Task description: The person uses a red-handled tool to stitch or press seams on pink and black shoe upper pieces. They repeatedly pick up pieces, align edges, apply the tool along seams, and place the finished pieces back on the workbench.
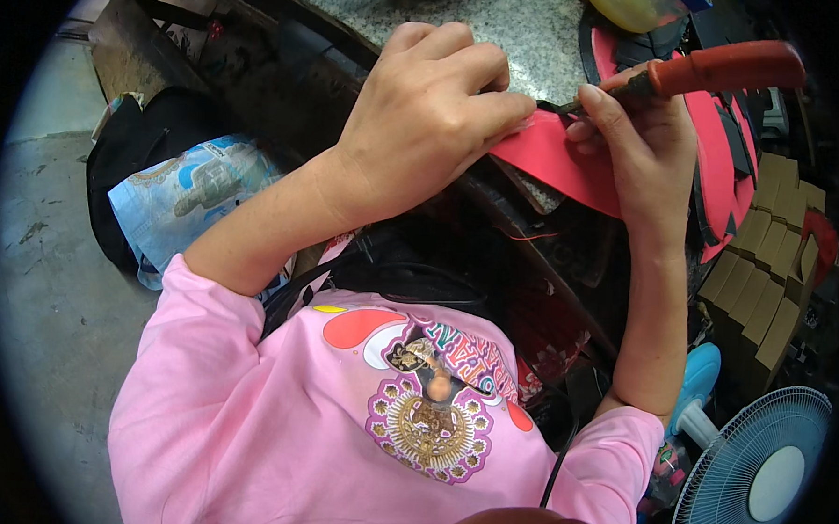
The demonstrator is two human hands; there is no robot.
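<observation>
A curved, flat red piece, with a dark strip at its far edge, lies at the work table's edge. My left hand is closed, fingers curled, pinching the far left end of this piece. In my right hand is a red-handled tool, its handle pointing to the right. The tool's dark metal part runs toward the strip, close to my left fingertips. Its tip is mostly hidden, so its kind is unclear. My right fingers also touch the red piece.
Beyond my hands is a speckled stone slab. More red and black pieces are piled at the right. Brown boxes stack farther right, above a fan. A blue printed bag hangs at the left.
</observation>
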